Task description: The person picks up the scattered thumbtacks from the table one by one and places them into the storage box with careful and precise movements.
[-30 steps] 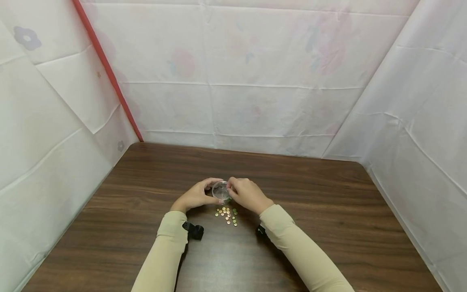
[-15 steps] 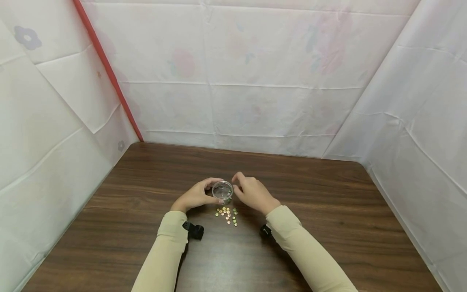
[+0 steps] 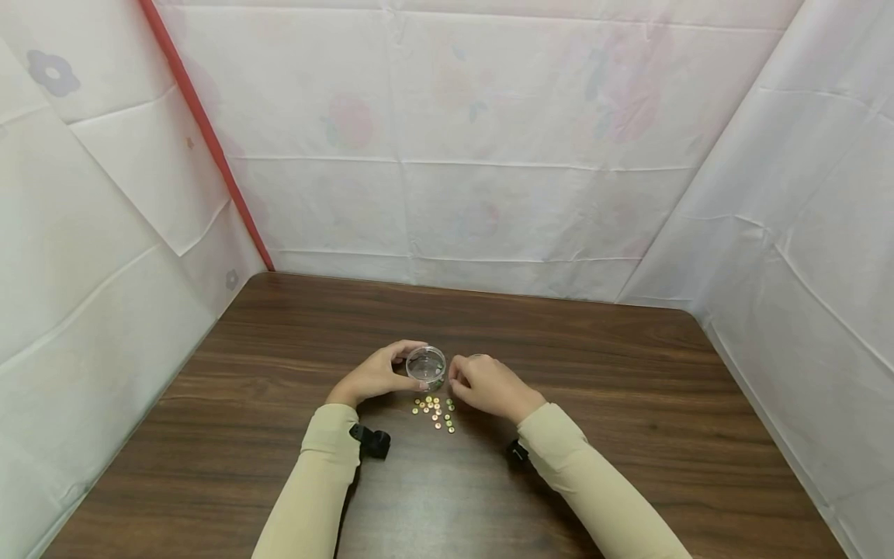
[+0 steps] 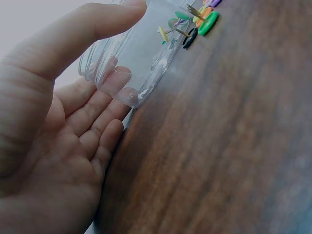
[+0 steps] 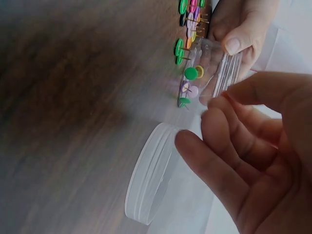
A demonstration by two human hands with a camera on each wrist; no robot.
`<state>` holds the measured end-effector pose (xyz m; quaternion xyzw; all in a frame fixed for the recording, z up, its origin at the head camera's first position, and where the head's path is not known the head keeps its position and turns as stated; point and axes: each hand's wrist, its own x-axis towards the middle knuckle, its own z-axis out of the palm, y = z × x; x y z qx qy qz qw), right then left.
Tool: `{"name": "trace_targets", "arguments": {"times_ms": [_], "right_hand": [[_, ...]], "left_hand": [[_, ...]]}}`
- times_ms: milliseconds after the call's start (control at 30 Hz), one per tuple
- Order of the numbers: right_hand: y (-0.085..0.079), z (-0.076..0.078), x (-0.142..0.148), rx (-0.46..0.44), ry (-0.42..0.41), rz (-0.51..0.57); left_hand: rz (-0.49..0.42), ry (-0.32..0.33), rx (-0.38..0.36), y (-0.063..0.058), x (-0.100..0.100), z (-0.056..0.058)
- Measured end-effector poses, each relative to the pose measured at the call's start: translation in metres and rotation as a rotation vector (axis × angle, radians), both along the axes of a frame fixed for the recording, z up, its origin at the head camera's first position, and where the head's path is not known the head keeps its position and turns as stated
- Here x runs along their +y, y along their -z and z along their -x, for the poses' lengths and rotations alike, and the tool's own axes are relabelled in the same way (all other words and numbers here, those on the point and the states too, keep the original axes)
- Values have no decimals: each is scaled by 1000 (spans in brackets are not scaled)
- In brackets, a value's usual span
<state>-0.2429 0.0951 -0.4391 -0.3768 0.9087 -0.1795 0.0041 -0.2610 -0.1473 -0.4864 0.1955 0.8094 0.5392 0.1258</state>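
In the head view, my left hand (image 3: 373, 376) grips a clear plastic jar (image 3: 426, 363) at the table's middle, thumb on the near side and fingers behind. Several coloured thumbtacks (image 5: 190, 73) lie inside the jar near its base. More thumbtacks (image 3: 433, 407) are scattered on the table just in front of it, flat heads down and points up in the right wrist view. My right hand (image 3: 492, 384) is right beside the jar, fingers loosely bent, thumb and index tips close together, with nothing visible between them.
A clear round lid (image 5: 148, 175) lies on the table beneath my right hand, mostly hidden in the head view. The brown wooden table (image 3: 293, 326) is bordered by white patterned cloth (image 3: 447, 202) at the back and sides.
My right hand has drawn back from the jar's mouth to the right, then come slightly down beside it. The left hand and jar have stayed nearly still.
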Motion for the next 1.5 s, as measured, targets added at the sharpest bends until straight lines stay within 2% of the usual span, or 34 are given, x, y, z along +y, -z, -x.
{"name": "trace_targets", "arguments": {"times_ms": [167, 333, 533, 833, 1200, 1500], "right_hand": [[3, -3, 2, -39, -117, -2], [5, -6, 4, -74, -166, 0], [5, -9, 4, -74, -180, -20], [7, -10, 3, -15, -178, -36], [8, -11, 2, 5, -173, -73], [9, -11, 2, 26, -191, -63]], "left_hand": [[-5, 3, 12, 1, 0, 0], [2, 0, 19, 2, 0, 0], [8, -7, 27, 2, 0, 1], [-2, -6, 24, 1, 1, 0], [7, -3, 33, 0, 1, -1], [4, 0, 49, 1, 1, -1]]}}
